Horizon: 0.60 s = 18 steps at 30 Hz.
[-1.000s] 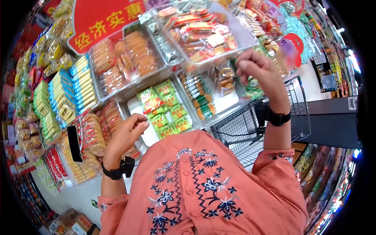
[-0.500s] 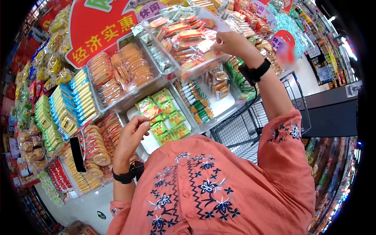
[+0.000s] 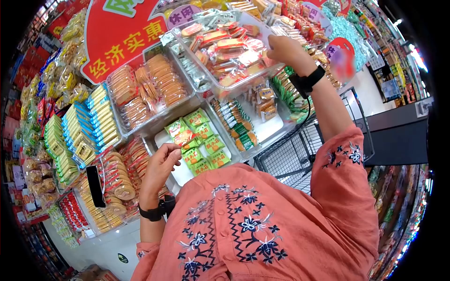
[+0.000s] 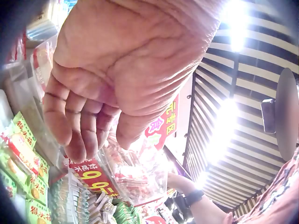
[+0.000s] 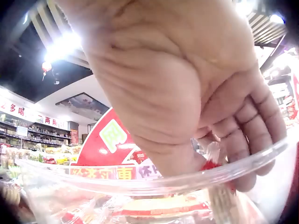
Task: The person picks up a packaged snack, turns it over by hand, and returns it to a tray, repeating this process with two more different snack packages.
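Note:
My right hand reaches over the right rim of a raised clear plastic bin in the head view. In the right wrist view its thumb and fingers pinch a small clear-wrapped snack packet with red on it, just inside the rim. Red-and-white wrapped snacks fill this bin. Loosely bent and holding nothing, my left hand hovers beside the tray of green snack packets. The left wrist view shows its palm with the fingers relaxed.
Wrapped brown biscuits fill a bin at left. Under the raised bin is a tray of biscuit packs. A wire shopping cart stands against the display at right. A large red sign rises behind, and a black phone-like slab is at left.
My right hand has moved from beside the raised bin up and over its right rim, and now pinches a packet. The left hand stays near the green packets.

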{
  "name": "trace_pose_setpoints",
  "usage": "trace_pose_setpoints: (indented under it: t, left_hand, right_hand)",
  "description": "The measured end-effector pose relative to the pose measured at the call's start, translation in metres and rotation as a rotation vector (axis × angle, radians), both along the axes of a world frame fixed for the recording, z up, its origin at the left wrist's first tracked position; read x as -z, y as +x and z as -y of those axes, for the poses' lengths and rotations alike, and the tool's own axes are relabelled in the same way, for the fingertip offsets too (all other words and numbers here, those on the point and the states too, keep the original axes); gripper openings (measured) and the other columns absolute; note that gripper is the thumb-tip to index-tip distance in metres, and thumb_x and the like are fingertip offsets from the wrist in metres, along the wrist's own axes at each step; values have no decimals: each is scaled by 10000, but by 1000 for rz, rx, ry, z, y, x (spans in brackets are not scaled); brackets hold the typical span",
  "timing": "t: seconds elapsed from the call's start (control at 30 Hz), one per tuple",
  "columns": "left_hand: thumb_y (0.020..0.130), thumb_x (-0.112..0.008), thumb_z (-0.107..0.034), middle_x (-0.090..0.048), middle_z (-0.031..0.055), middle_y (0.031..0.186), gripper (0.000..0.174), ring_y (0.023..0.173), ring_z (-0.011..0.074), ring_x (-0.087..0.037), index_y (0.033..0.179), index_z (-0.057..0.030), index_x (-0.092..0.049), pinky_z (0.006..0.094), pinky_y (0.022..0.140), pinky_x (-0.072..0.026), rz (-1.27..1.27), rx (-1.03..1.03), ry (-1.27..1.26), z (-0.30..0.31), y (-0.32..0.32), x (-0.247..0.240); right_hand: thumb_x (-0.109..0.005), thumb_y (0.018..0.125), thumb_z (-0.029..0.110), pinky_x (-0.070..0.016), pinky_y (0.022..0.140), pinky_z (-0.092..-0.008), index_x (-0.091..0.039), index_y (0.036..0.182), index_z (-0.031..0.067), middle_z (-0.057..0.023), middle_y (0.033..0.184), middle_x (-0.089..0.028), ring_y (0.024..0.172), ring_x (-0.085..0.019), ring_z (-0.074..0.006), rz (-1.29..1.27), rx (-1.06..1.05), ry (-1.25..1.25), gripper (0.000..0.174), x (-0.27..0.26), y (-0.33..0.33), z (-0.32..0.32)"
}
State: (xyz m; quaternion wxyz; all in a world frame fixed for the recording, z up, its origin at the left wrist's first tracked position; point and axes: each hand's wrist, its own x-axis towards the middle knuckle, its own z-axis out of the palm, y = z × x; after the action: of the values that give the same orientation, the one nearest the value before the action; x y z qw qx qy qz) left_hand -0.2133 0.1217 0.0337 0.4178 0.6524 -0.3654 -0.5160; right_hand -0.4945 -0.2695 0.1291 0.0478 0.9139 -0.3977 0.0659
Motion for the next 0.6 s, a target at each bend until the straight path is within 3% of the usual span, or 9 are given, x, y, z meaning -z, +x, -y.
trace_pose_setpoints:
  t: [0.13, 0.17, 0.23, 0.33, 0.43, 0.57, 0.6]
  left_hand:
    - [997, -600, -287, -639, 2, 909, 291, 780, 89, -616, 1131, -29, -623, 241, 663, -466, -8, -7, 11, 2, 1, 5]
    - [998, -597, -285, -639, 3, 907, 289, 780, 89, -615, 1129, -28, -623, 241, 663, -466, -5, -13, 10, 2, 1, 4]
    - [1000, -591, -280, -641, 6, 909, 285, 779, 91, -616, 1128, -27, -623, 242, 664, -467, -4, -19, 0, 3, 1, 4]
    - [1003, -580, -274, -649, 14, 916, 284, 786, 95, -622, 1133, -25, -620, 245, 668, -472, -15, -34, -53, 10, 4, 5]
    - [1013, -557, -275, -659, 33, 941, 299, 817, 101, -634, 1160, -20, -607, 249, 676, -483, -47, -73, -129, 23, 6, 1]
    - [1046, -515, -295, -659, 61, 999, 322, 804, 126, -643, 1207, -28, -595, 255, 664, -499, -182, -163, -244, 36, 3, -19]
    - [1054, -500, -296, -661, 67, 999, 332, 813, 137, -648, 1211, -19, -590, 263, 675, -506, -245, -191, -259, 37, 2, -22]
  right_hand:
    - [-617, 834, 242, -504, 736, -484, -604, 993, 41, -222, 881, -666, 860, -651, -417, 67, 110, -113, 257, -25, -17, 1]
    - [-609, 850, 228, -517, 718, -436, -599, 1002, 43, -202, 835, -657, 809, -669, -372, 144, 156, -115, 239, -40, -19, -8]
    - [-585, 905, 209, -519, 718, -359, -609, 1048, 44, -119, 854, -672, 800, -675, -229, 365, 80, 36, 220, -74, -23, -29]
    - [-590, 914, 169, -505, 718, -273, -624, 1083, 13, -48, 887, -659, 790, -626, -118, 823, -133, 378, 233, -80, -21, -54]
    - [-549, 956, 120, -483, 784, -223, -610, 1158, -11, -14, 999, -632, 907, -595, -65, 954, -201, 691, 249, -74, 4, -114]
    - [-531, 970, 117, -487, 835, -226, -581, 1198, -29, -41, 1080, -633, 946, -597, -66, 1009, -238, 1094, 275, -39, 42, -163]
    - [-533, 971, 122, -487, 832, -220, -578, 1202, -32, -43, 1068, -638, 938, -598, -63, 1001, -239, 1097, 281, -25, 51, -169]
